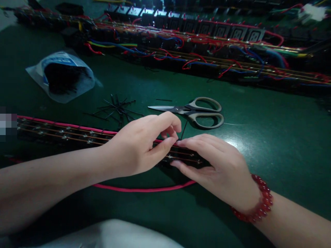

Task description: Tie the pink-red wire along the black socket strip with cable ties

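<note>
A long black strip assembly (64, 132) with copper bars and a red wire lies across the green table in front of me. My left hand (141, 146) rests on its right end, thumb and fingers pinched on a thin black cable tie (184, 129) that sticks up there. My right hand (217, 165), with a red bead bracelet at the wrist, grips the strip's end from the right, fingers wrapped over it and touching the left fingertips. A red wire (144, 188) loops under both hands.
Grey-handled scissors (196, 111) lie just behind my hands. Loose black cable ties (116, 109) are scattered to their left. A plastic bag of black ties (62, 76) sits at the back left. Rows of wired socket strips (196, 44) fill the far table.
</note>
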### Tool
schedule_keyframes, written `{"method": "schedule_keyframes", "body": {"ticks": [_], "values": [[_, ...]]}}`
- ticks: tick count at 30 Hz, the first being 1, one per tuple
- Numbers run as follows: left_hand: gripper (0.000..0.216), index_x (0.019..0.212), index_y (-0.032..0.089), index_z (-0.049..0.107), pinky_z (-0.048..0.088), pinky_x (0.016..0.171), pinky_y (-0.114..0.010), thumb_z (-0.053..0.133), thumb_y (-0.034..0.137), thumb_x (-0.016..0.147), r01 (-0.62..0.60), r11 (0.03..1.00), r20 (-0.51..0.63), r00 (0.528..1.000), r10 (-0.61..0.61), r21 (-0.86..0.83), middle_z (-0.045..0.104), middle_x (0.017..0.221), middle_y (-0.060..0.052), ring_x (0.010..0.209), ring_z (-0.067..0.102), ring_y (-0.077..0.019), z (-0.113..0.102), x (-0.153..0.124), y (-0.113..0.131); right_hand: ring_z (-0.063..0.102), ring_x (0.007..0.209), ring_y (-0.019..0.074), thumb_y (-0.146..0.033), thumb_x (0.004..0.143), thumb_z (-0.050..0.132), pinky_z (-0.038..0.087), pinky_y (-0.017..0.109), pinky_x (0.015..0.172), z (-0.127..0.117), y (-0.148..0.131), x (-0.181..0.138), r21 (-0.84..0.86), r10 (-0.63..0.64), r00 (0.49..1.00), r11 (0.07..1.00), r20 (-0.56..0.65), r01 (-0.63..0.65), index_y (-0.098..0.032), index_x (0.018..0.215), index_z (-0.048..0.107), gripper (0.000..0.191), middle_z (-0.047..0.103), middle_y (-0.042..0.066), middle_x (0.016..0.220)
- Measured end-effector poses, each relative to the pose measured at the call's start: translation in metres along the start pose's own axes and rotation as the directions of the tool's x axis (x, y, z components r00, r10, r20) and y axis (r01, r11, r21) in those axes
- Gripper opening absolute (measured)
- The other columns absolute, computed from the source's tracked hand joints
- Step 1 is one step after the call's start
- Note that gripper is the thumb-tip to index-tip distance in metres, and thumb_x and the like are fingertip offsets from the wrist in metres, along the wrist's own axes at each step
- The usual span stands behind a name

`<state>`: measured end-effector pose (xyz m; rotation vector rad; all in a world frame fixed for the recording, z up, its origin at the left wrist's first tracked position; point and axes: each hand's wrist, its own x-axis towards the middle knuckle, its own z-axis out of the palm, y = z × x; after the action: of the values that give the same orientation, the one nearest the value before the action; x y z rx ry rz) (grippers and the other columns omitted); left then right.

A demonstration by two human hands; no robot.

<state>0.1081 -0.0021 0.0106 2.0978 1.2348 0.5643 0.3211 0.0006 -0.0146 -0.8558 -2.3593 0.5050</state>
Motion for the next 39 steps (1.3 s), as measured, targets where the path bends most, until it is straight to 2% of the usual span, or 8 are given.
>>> {"method": "schedule_keyframes", "body": {"ticks": [6, 12, 19, 23, 26, 29, 32, 39], "values": [[0.012, 0.102, 0.018, 0.056, 0.044, 0.071, -0.024, 0.051, 0.015, 0.091, -0.069, 0.992, 0.021, 0.998, 0.067, 0.108, 0.066, 0.093, 0.002, 0.081, 0.059, -0.0114, 0.003, 0.001, -0.003, 0.068, 0.073, 0.0205, -0.031, 0.081, 0.073, 0.054, 0.035, 0.064, 0.001, 0.0, -0.002, -0.021, 0.089, 0.996, 0.996, 0.009, -0.089, -0.015, 0.1, 0.064, 0.026, 0.073, 0.007, 0.087], [0.018, 0.1, 0.019, 0.063, 0.045, 0.075, -0.03, 0.046, 0.019, 0.095, -0.147, 0.965, 0.057, 0.989, 0.137, 0.219, 0.07, 0.091, 0.0, 0.085, 0.06, -0.0164, 0.005, 0.002, -0.006, 0.068, 0.082, 0.0242, -0.033, 0.076, 0.076, 0.055, 0.037, 0.069, 0.003, 0.001, -0.003, -0.018, 0.186, 0.983, 0.982, 0.005, -0.186, -0.015, 0.101, 0.062, 0.033, 0.072, 0.009, 0.093], [0.022, 0.105, 0.016, 0.066, 0.046, 0.078, -0.031, 0.046, 0.02, 0.096, -0.165, 0.958, 0.07, 0.986, 0.153, 0.234, 0.071, 0.095, -0.003, 0.089, 0.062, -0.0178, 0.006, 0.002, -0.006, 0.068, 0.088, 0.0241, -0.03, 0.078, 0.075, 0.057, 0.038, 0.075, 0.002, 0.0, 0.0, 0.0, 0.138, 0.99, 0.99, 0.031, -0.138, -0.017, 0.11, 0.06, 0.038, 0.072, 0.008, 0.101], [0.02, 0.102, 0.017, 0.066, 0.046, 0.077, -0.031, 0.048, 0.02, 0.095, -0.174, 0.953, 0.071, 0.984, 0.161, 0.248, 0.071, 0.093, -0.002, 0.088, 0.062, -0.018, 0.006, 0.003, -0.007, 0.07, 0.09, 0.0232, -0.031, 0.076, 0.077, 0.058, 0.037, 0.08, -0.001, -0.001, 0.001, 0.083, 0.192, 0.98, 0.977, 0.06, -0.197, -0.021, 0.11, 0.06, 0.039, 0.072, 0.005, 0.103], [0.017, 0.1, 0.018, 0.066, 0.046, 0.077, -0.03, 0.05, 0.019, 0.094, -0.165, 0.957, 0.071, 0.986, 0.153, 0.237, 0.071, 0.093, -0.002, 0.087, 0.062, -0.0175, 0.006, 0.003, -0.007, 0.071, 0.095, 0.0221, -0.037, 0.076, 0.078, 0.059, 0.034, 0.082, -0.006, 0.001, 0.001, 0.313, 0.314, 0.944, 0.891, 0.102, -0.33, -0.024, 0.109, 0.057, 0.041, 0.073, 0.003, 0.103], [0.017, 0.102, 0.019, 0.066, 0.047, 0.078, -0.029, 0.052, 0.018, 0.092, -0.152, 0.967, 0.081, 0.987, 0.138, 0.203, 0.072, 0.096, 0.0, 0.089, 0.062, -0.0163, 0.005, 0.003, -0.007, 0.073, 0.092, 0.0207, -0.039, 0.089, 0.065, 0.061, 0.032, 0.078, -0.009, 0.003, 0.003, 0.549, 0.475, 0.863, 0.68, 0.175, -0.486, -0.025, 0.113, 0.057, 0.029, 0.076, 0.003, 0.097], [0.017, 0.104, 0.02, 0.066, 0.046, 0.08, -0.027, 0.054, 0.019, 0.092, -0.159, 0.971, 0.095, 0.985, 0.144, 0.18, 0.072, 0.096, 0.001, 0.09, 0.061, -0.0147, 0.003, 0.001, -0.005, 0.074, 0.084, 0.0196, -0.035, 0.09, 0.064, 0.062, 0.03, 0.073, -0.01, 0.003, 0.008, 0.591, 0.548, 0.797, 0.564, 0.254, -0.576, -0.024, 0.11, 0.065, 0.023, 0.077, 0.003, 0.09], [0.013, 0.099, 0.017, 0.067, 0.044, 0.079, -0.02, 0.058, 0.015, 0.09, -0.226, 0.969, 0.165, 0.964, 0.208, 0.101, 0.07, 0.089, 0.001, 0.085, 0.059, -0.0108, 0.002, -0.002, 0.0, 0.068, 0.068, 0.0125, -0.026, 0.083, 0.071, 0.056, 0.019, 0.06, -0.021, 0.001, 0.018, 0.449, 0.457, 0.819, 0.686, 0.346, -0.573, -0.021, 0.082, 0.072, 0.005, 0.075, 0.0, 0.078]]}}
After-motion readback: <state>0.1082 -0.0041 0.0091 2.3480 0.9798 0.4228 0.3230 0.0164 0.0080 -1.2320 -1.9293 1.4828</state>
